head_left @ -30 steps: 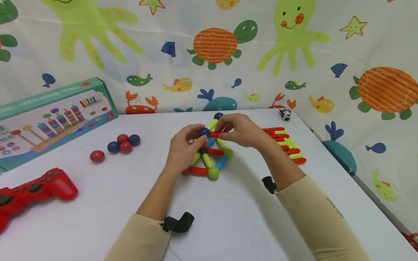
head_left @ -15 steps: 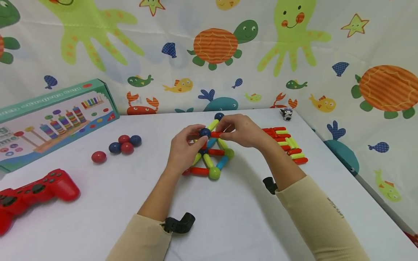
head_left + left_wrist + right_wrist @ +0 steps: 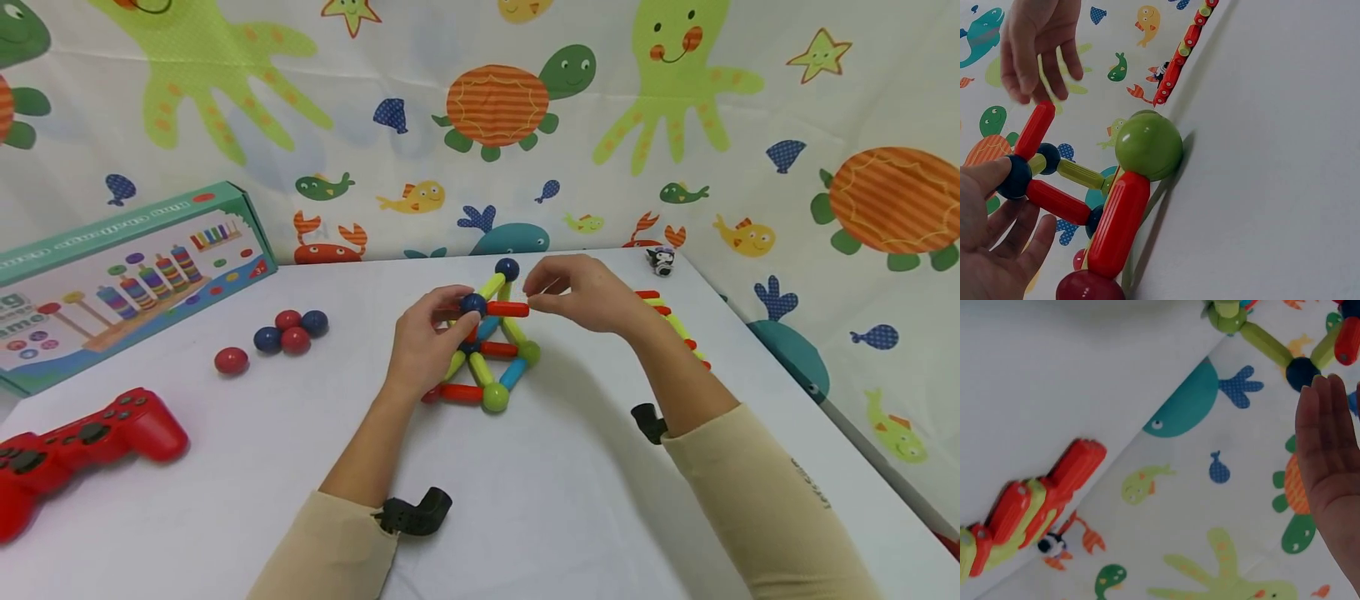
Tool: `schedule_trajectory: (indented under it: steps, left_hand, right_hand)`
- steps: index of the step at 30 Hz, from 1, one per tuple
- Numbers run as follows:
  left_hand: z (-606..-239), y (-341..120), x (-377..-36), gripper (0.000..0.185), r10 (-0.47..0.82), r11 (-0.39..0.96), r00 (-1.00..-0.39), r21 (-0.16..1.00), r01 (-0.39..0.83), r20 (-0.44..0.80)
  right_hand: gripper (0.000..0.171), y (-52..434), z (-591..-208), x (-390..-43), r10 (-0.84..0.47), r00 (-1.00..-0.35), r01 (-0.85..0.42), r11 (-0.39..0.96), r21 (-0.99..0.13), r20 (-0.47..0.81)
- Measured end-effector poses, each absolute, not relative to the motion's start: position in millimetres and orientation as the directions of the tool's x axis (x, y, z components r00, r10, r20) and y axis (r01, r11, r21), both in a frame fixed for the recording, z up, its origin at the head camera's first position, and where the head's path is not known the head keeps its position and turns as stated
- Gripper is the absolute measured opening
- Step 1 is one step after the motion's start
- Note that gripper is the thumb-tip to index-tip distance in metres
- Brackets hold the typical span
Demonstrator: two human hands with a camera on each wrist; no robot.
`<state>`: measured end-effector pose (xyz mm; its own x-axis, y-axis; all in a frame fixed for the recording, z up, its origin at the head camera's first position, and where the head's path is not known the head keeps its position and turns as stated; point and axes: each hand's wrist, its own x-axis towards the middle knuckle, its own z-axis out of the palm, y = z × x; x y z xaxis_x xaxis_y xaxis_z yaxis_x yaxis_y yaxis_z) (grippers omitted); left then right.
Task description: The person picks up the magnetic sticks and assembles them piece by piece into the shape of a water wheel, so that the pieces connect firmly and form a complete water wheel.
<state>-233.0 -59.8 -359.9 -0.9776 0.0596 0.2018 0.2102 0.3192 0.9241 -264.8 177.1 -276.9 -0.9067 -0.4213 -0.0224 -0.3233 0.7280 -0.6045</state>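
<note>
My left hand [image 3: 426, 343] pinches a dark blue ball [image 3: 472, 305] between thumb and fingers, on the upper part of a frame of balls and rods. From that ball a red rod [image 3: 508, 309] sticks out to the right, its far end free. Below it, red, lime and blue rods join a green ball [image 3: 495, 397] and others on the table. Another blue ball [image 3: 507, 269] tops lime rods at the back. Just past the free rod end is my right hand [image 3: 581, 293], holding nothing; in the right wrist view its fingers [image 3: 1327, 419] look straight.
Red and lime rods [image 3: 678, 327] lie in a row on the right, partly behind my right arm. A small figurine [image 3: 662, 261] stands behind them. To the left are red and blue balls [image 3: 296, 340], a red game controller [image 3: 90, 442] and a green toy box [image 3: 142, 283].
My right hand has let go of the red rod and drawn back to the right. The rod stays on the blue ball, which my left hand still holds in place.
</note>
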Motion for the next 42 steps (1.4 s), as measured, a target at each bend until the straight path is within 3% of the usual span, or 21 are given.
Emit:
schedule_trajectory:
  steps: [8, 15, 21, 32, 42]
  left_hand:
    - [-356.9, -59.5, -235.3, 0.039, 0.052, 0.322, -0.972, 0.918, 0.233, 0.229]
    - [-355.8, -62.2, -235.3, 0.040, 0.042, 0.312, -0.976, 0.926, 0.215, 0.212]
    - [-356.7, -63.7, -234.9, 0.040, 0.043, 0.309, -0.977, 0.927, 0.214, 0.211]
    - [-361.7, -63.3, -235.5, 0.038, 0.056, 0.296, -0.976, 0.930, 0.219, 0.211]
    - [-362.6, -60.6, -236.0, 0.038, 0.056, 0.296, -0.976, 0.930, 0.216, 0.209]
  right_hand:
    - [0.022, 246.8, -267.5, -252.4, -0.335, -0.939, -0.237, 0.787, -0.569, -0.073]
    - [0.030, 310.6, -275.2, -247.5, -0.272, -0.932, -0.126, 0.864, -0.488, -0.240]
    - [0.028, 349.8, -291.6, -240.1, -0.199, -0.928, -0.052, 0.906, -0.420, -0.314]
    - [0.029, 357.4, -321.1, -236.8, -0.150, -0.915, -0.023, 0.947, -0.322, -0.375]
    - [0.029, 336.4, -330.2, -224.9, -0.244, -0.877, -0.117, 0.944, -0.309, -0.414]
